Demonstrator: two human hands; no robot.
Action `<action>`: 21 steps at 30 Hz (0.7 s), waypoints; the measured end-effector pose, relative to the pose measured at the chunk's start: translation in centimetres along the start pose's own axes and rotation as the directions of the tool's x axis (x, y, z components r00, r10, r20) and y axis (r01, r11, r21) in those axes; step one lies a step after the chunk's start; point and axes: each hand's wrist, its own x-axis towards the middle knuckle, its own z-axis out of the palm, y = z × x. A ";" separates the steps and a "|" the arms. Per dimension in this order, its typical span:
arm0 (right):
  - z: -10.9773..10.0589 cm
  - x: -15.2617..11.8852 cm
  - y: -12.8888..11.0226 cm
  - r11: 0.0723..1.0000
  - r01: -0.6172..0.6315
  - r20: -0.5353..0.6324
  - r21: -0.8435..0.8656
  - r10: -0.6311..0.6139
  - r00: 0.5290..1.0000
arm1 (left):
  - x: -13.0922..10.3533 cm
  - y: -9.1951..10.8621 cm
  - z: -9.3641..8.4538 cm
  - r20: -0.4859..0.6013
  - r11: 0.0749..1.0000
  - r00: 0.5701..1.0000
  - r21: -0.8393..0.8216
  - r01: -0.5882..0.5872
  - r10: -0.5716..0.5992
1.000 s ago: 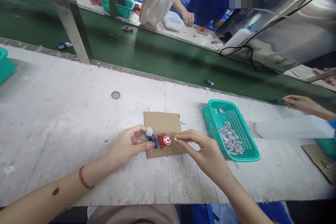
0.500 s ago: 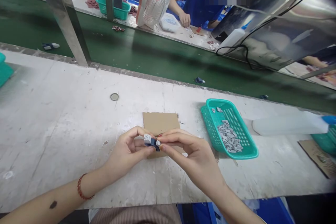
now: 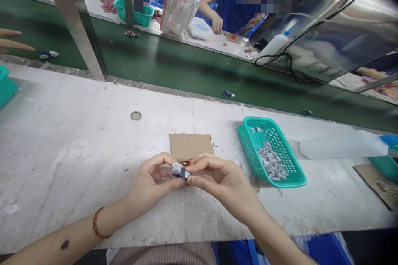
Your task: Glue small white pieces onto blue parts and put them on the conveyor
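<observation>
Though small, a blue-and-white piece (image 3: 179, 169) between the hands (image 3: 146, 183), in the pinch of both

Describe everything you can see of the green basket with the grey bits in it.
The basket looks like plastic: green, oblong, open on top, with rounded corners and holes through its walls. It stands upright on the table, right of the cardboard. Grey bits lie heaped inside, two apart at the far end. The right hand isn't touching it.
</observation>
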 end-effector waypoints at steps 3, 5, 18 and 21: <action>0.1 0.0 0.5 0.965 -0.106 0.111 0.239 0.081 0.991 | 0.0 0.5 0.2 0.002 0.999 0.999 -0.002 0.038 -0.038; 0.8 0.0 0.8 0.949 -0.128 0.121 0.287 0.097 0.988 | 0.0 0.7 0.4 0.000 0.999 0.999 -0.001 0.042 -0.042; 6.0 0.5 0.7 0.889 -0.019 -0.093 0.457 0.069 0.993 | -0.3 0.3 -0.1 -0.154 0.988 0.982 0.088 0.124 -0.110; 5.9 0.6 0.8 0.826 -0.102 0.019 0.555 0.110 0.994 | -0.1 0.7 0.0 -0.102 0.990 0.986 0.029 0.138 -0.134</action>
